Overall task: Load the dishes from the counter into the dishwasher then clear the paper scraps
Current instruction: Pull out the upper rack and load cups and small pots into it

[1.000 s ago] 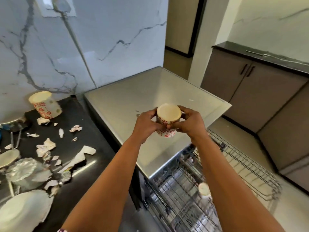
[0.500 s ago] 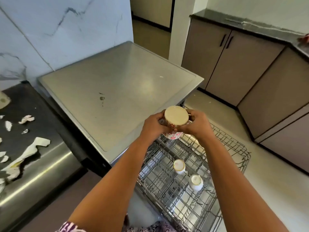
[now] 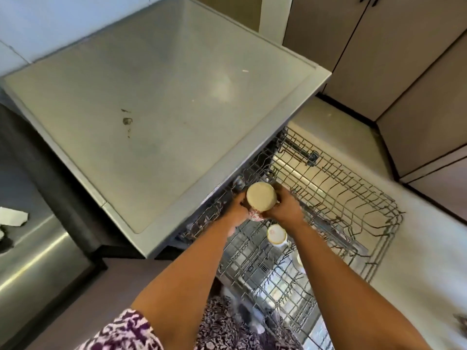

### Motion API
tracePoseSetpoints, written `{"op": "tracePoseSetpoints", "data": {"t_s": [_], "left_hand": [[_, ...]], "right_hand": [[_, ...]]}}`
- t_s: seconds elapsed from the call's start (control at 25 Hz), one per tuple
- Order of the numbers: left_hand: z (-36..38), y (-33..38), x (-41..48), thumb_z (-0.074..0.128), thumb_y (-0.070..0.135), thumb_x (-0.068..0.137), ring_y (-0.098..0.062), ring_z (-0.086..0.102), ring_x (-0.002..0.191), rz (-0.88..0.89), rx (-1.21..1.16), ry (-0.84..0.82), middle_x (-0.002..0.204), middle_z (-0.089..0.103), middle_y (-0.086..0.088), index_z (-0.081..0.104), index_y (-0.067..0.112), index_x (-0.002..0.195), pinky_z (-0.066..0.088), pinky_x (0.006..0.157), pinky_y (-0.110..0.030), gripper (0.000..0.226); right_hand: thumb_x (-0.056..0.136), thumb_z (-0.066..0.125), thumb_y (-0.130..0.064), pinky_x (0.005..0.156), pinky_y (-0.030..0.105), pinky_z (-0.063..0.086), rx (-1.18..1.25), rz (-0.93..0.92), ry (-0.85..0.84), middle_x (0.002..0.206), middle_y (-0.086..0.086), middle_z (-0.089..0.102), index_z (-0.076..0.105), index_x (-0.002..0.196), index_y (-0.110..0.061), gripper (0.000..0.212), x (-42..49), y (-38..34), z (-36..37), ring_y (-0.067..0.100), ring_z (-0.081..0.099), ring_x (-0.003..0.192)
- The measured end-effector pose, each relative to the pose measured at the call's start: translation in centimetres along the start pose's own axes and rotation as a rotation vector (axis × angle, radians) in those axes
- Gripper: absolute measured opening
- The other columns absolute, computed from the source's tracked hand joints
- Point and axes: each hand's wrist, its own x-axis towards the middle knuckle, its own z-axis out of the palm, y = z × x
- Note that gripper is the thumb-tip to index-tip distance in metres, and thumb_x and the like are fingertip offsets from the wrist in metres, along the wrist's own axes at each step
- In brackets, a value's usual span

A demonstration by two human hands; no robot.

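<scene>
A: Where is the cup [image 3: 261, 198]?

B: Between both hands, over the pulled-out rack [image 3: 353, 195], just beside the front edge of the dishwasher top [image 3: 164, 102]. It is upside down. The plain cream base faces the camera, and a bit of red flower pattern shows on its side underneath.

A: How do the hands hold it?

B: The left hand [image 3: 236, 208] wraps the cup's left side and the right hand [image 3: 286, 210] its right side. The fingers of both curl round it, so both hands grip the one cup.

A: Does it touch the rack?

B: I cannot tell. The hands hide its rim.

A: Anything in the rack?

B: A second cup [image 3: 276, 234] sits among the wires, just under the right wrist. It is pale with a small red mark. Which way up it sits, I cannot say.

A: And the paper?

B: One white scrap [image 3: 14, 215] lies at the far left on the dark counter [image 3: 17, 183], well apart from the hands.

A: The rest?

B: A small dark stain [image 3: 127, 121] marks the grey top. Brown cabinets [image 3: 379, 59] stand at the upper right, with pale floor [image 3: 336, 127] between them and the rack. A purple-and-white patterned sleeve [image 3: 126, 332] shows at the bottom edge.
</scene>
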Motion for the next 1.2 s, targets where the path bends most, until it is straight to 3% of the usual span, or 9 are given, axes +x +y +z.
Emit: {"op": "tracePoseSetpoints", "data": {"t_s": [0.12,0.24,0.4,0.68,0.76,0.88,1.0,1.08,1.2], "left_hand": [[0.5,-1.1,1.5,0.048,-0.006,0.089,-0.023,0.047,0.123,-0.023,0.006,0.042,0.135,0.050,-0.007,0.042,0.020,0.139,0.041,0.100,-0.036,0.056],[0.9,-2.7,3.0,0.048,-0.007,0.089,-0.022,0.048,0.122,-0.069,-0.014,0.011,0.134,0.051,-0.008,0.041,0.021,0.140,0.042,0.101,-0.037,0.059],[1.4,-4.5,4.0,0.050,-0.008,0.087,-0.019,0.049,0.114,-0.166,-0.085,-0.018,0.129,0.051,-0.006,0.040,0.023,0.138,0.045,0.100,-0.040,0.060],[1.7,-6.2,4.6,0.044,-0.013,0.086,-0.017,0.050,0.114,-0.220,-0.071,-0.037,0.123,0.052,-0.001,0.039,0.024,0.138,0.047,0.098,-0.040,0.064],[2.0,-5.9,4.5,0.047,-0.009,0.086,-0.017,0.051,0.111,-0.236,-0.052,-0.016,0.126,0.054,-0.001,0.040,0.023,0.136,0.048,0.098,-0.040,0.060],[2.3,-5.8,4.3,0.050,-0.004,0.086,-0.019,0.056,0.106,-0.244,-0.074,0.027,0.114,0.059,-0.003,0.049,0.022,0.128,0.051,0.093,-0.040,0.049],[2.5,-5.6,3.8,0.053,0.008,0.090,-0.018,0.057,0.098,-0.228,-0.171,0.048,0.109,0.062,-0.005,0.056,0.021,0.115,0.052,0.079,-0.029,0.028],[2.6,-5.4,3.1,0.054,0.011,0.090,-0.019,0.058,0.099,-0.217,-0.185,0.052,0.109,0.062,-0.005,0.055,0.026,0.110,0.050,0.086,-0.031,0.025],[2.5,-5.1,1.8,0.051,0.012,0.091,-0.022,0.058,0.104,-0.214,-0.161,0.087,0.114,0.062,-0.007,0.055,0.024,0.119,0.050,0.094,-0.039,0.030]], "right_hand": [[0.052,0.087,-0.007,0.094,0.040,0.047,-0.021,0.017,-0.034,0.123,0.013,0.061,0.046,0.131,-0.010,0.089,1.4,1.3,1.6,0.031,0.057,0.112],[0.059,0.084,-0.005,0.095,0.037,0.045,-0.062,0.031,-0.086,0.125,0.014,0.059,0.042,0.135,-0.011,0.087,2.5,2.6,2.8,0.032,0.054,0.116],[0.074,0.074,-0.006,0.081,0.020,0.041,-0.067,0.095,-0.183,0.123,0.012,0.058,0.043,0.133,-0.013,0.067,3.6,3.7,4.1,0.027,0.056,0.111],[0.080,0.064,0.001,0.087,0.027,0.043,-0.124,0.090,-0.195,0.124,0.014,0.057,0.039,0.135,-0.011,0.062,4.1,4.4,5.5,0.028,0.055,0.111],[0.081,0.063,-0.002,0.094,0.032,0.044,-0.200,0.086,-0.233,0.132,0.015,0.051,0.021,0.145,-0.012,0.077,4.5,4.5,5.8,0.029,0.053,0.116],[0.081,0.067,-0.010,0.101,0.038,0.043,-0.273,0.133,-0.280,0.140,0.014,0.045,-0.004,0.149,-0.020,0.099,4.4,4.3,6.5,0.030,0.048,0.123],[0.077,0.073,-0.013,0.104,0.043,0.040,-0.184,0.182,-0.239,0.140,0.012,0.045,-0.002,0.150,-0.022,0.106,4.0,4.0,6.8,0.032,0.044,0.126],[0.078,0.073,-0.014,0.106,0.044,0.039,-0.162,0.192,-0.219,0.142,0.012,0.042,0.002,0.150,-0.023,0.102,3.4,4.0,6.8,0.032,0.042,0.128],[0.081,0.070,-0.016,0.104,0.040,0.039,-0.221,0.107,-0.231,0.142,0.014,0.042,0.008,0.150,-0.016,0.093,1.7,3.2,6.7,0.033,0.044,0.127]]}}
